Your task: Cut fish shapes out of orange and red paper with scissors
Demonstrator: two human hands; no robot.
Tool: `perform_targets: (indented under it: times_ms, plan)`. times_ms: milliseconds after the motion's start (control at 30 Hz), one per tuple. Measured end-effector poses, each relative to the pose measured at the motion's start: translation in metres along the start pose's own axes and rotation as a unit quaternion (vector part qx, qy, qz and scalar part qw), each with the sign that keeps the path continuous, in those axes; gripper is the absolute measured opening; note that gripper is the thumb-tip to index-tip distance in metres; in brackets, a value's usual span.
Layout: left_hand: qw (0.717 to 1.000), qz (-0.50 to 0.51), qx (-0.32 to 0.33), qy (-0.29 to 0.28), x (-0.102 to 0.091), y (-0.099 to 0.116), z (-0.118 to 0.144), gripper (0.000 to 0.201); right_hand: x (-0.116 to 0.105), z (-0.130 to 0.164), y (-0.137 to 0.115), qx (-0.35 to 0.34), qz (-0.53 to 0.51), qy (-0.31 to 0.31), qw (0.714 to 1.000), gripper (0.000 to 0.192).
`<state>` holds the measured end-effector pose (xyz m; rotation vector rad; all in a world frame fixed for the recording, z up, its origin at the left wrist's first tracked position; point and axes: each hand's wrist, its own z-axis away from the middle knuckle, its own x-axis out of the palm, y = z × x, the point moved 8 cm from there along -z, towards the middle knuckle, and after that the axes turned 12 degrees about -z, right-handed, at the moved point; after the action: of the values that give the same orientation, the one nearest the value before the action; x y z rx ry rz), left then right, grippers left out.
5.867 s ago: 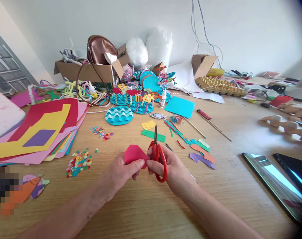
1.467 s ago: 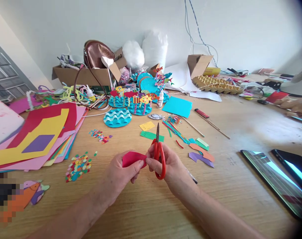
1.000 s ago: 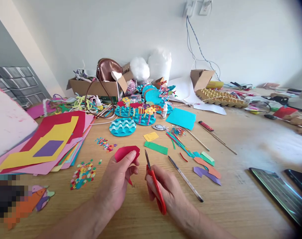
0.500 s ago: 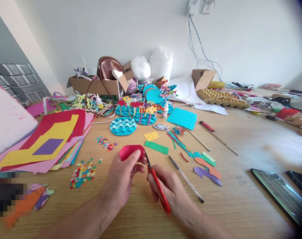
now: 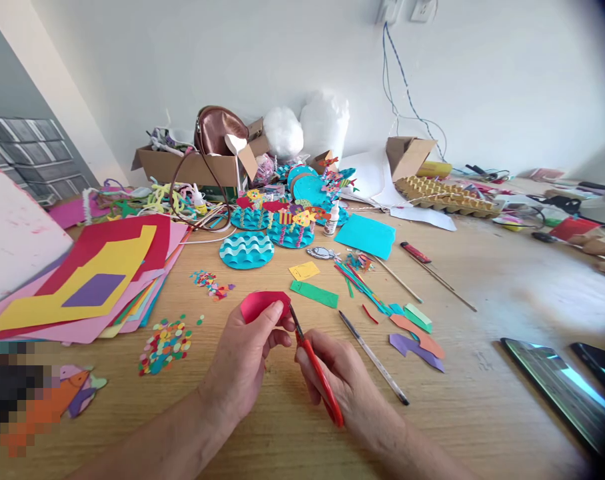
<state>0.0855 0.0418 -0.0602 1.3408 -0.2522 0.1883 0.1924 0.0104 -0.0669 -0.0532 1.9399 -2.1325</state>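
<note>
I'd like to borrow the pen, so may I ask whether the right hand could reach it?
Probably yes: the pen lies close beside the right hand with nothing on top, though that hand holds the red-handled scissors.

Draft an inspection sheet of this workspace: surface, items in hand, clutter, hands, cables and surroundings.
Surface: wooden table, craft materials spread over it.
Items in hand: red paper piece; red-handled scissors, blade tips at the paper's right edge; contact unclear.
Clutter: stacked paper sheets, loose paper dots, pen, phones.
Hands: left hand grips the paper; right hand holds the scissors.
Cables: thin cables hang down the wall from an outlet.
Surroundings: brown bag at an open cardboard box.
</note>
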Motion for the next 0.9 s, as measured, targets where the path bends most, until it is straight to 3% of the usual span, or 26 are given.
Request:
perform_targets:
  times_ms: [900]
  plan:
    - [1.000, -0.004, 0.004, -0.002, 0.0004, 0.0039, 0.0008, 0.007, 0.0002, 0.0006, -0.0032, -0.009, 0.003, 0.000, 1.000, 0.023]
